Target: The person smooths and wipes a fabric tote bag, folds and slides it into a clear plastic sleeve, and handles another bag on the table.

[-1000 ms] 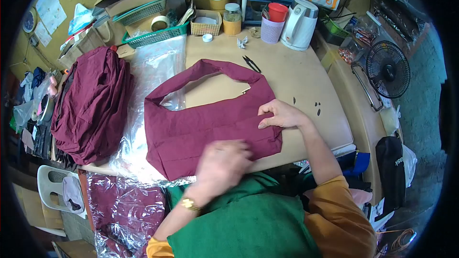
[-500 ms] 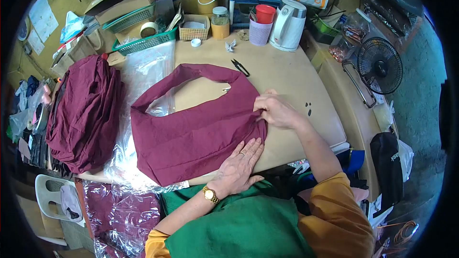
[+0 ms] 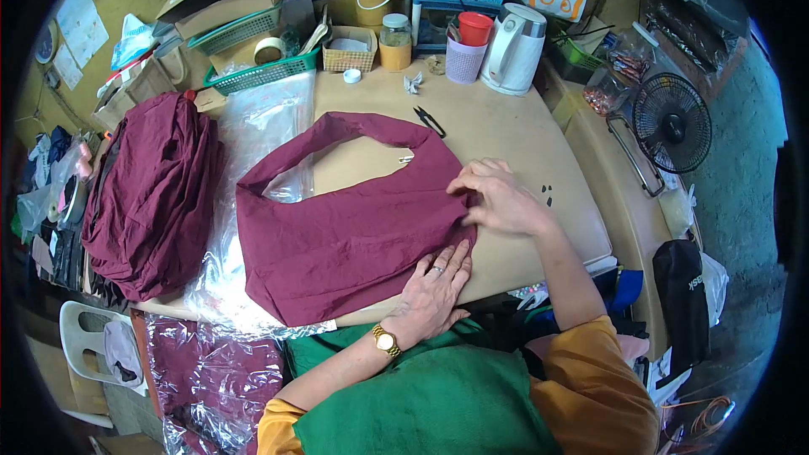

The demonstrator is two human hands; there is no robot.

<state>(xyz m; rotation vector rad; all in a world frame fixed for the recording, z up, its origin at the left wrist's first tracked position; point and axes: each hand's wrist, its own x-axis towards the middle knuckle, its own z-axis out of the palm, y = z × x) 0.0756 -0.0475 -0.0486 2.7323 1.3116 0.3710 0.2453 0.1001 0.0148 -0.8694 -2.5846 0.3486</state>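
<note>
A maroon cloth bag (image 3: 345,244) lies flat on the tan table (image 3: 539,143), its wide strap looped toward the back. My left hand (image 3: 431,291) rests flat on the bag's lower right edge, fingers stretched out, with a gold watch on the wrist. At the bag's right side my right hand (image 3: 497,198) has its fingers bent round a fold of the maroon cloth. A small metallic piece (image 3: 406,159) shows at the bag's upper edge, inside the strap loop.
A maroon cloth pile (image 3: 156,194) stands left, beside clear plastic bags (image 3: 261,135). Black snips (image 3: 430,121) lie behind the strap. Baskets (image 3: 261,72), a jar (image 3: 394,42), a purple cup (image 3: 464,61) and a white kettle (image 3: 512,50) line the back; a fan (image 3: 672,122) stands right.
My left hand has gone from a blurred position over the bag's lower middle to lying flat at its lower right. My right hand has shifted its hold along the right side, and the cloth there is bunched.
</note>
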